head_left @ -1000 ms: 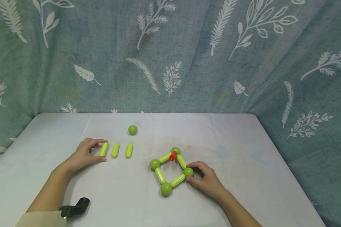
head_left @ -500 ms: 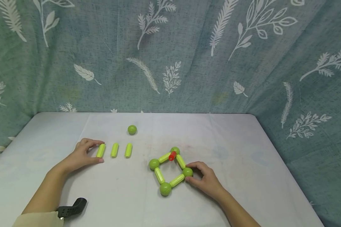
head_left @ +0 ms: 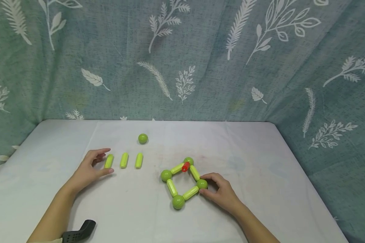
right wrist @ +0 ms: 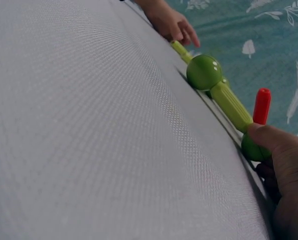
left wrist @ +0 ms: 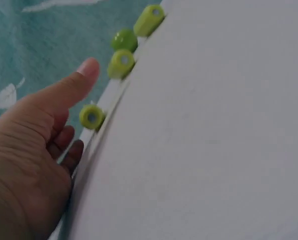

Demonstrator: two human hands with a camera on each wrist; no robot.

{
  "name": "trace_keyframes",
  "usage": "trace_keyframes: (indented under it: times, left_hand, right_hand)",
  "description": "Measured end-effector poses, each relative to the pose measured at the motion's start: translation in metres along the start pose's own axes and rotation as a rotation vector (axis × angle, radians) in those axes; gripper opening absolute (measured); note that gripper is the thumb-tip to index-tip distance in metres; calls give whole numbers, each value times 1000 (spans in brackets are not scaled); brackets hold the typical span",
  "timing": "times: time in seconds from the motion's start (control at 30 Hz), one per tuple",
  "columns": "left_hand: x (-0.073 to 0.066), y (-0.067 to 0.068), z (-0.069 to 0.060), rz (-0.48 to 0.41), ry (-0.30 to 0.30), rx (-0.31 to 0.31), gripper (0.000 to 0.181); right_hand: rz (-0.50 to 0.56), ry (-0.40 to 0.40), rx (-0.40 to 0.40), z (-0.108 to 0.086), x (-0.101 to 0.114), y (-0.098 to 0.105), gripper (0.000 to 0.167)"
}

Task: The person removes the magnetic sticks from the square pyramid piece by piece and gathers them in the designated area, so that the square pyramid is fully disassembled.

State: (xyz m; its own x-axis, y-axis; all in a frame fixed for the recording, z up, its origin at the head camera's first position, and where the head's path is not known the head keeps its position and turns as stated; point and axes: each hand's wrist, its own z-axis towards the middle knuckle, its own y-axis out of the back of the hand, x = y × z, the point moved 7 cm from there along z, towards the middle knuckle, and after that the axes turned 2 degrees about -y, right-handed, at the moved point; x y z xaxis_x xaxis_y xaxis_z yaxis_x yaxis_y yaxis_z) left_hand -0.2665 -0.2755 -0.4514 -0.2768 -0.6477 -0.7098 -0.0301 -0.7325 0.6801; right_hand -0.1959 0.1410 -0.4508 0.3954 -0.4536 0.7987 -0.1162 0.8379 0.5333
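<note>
In the head view, my left hand point(head_left: 87, 171) stands around the leftmost yellow-green rod point(head_left: 108, 161), its thumb and fingers apart. A gap shows between the thumb and that rod point(left wrist: 91, 117) in the left wrist view. Two more rods, a middle one point(head_left: 124, 160) and a right one point(head_left: 139, 160), lie beside it. My right hand point(head_left: 223, 193) holds the right green ball point(head_left: 202, 184) of a four-sided frame between thumb and index finger. A red rod point(head_left: 185, 166) sticks out from the frame's back ball point(head_left: 188, 161).
A loose green ball point(head_left: 143, 138) sits behind the rods on the white table point(head_left: 134, 216). The frame's left ball point(head_left: 166, 175) and front ball point(head_left: 178, 201) are joined by a rod point(head_left: 172, 188). A patterned curtain point(head_left: 118, 60) hangs behind.
The leftmost rod has shifted slightly left, away from the other two. My left fingers have spread off it. My right hand still holds its ball in the same place.
</note>
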Motion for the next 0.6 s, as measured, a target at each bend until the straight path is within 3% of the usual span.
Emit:
trace_keyframes:
  times: [0.13, 0.3, 0.43, 0.6]
  left_hand:
    - [-15, -5, -5, -30, -92, -72, 69]
    - [-41, -7, -4, -52, -143, -124, 63]
    - [-64, -17, 4, -116, -184, -101, 62]
    - [-89, -38, 16, -181, -214, -31, 59]
  right_hand:
    - [-17, -2, -6, 0, 7, 1, 37]
    - [-22, -17, -5, 0, 2, 1, 38]
    - [-7, -7, -7, 0, -3, 1, 37]
    - [5, 16, -9, -1, -5, 2, 36]
